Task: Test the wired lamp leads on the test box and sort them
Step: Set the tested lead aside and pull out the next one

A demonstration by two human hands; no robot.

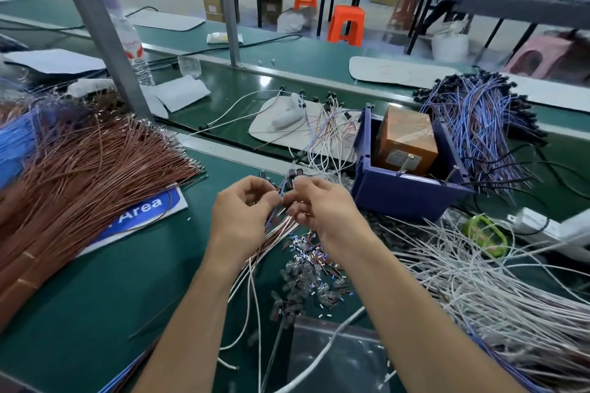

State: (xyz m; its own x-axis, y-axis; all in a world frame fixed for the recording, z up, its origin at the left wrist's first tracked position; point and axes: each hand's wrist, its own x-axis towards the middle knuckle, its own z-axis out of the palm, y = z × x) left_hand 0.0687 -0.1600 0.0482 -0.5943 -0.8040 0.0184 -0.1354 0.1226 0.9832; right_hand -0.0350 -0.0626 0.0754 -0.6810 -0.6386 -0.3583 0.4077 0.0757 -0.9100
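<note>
I see my left hand (243, 212) and right hand (324, 210), each grip pinching the lamp leads (277, 234). They are above the bench (121, 297), near the blue bin (399, 198).

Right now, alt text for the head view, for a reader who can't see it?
The left-hand grip and right-hand grip pinch a bundle of lamp leads above the green bench. A blue bin holding a brown box sits beyond, with copper wires piled left and white wires right.
</note>
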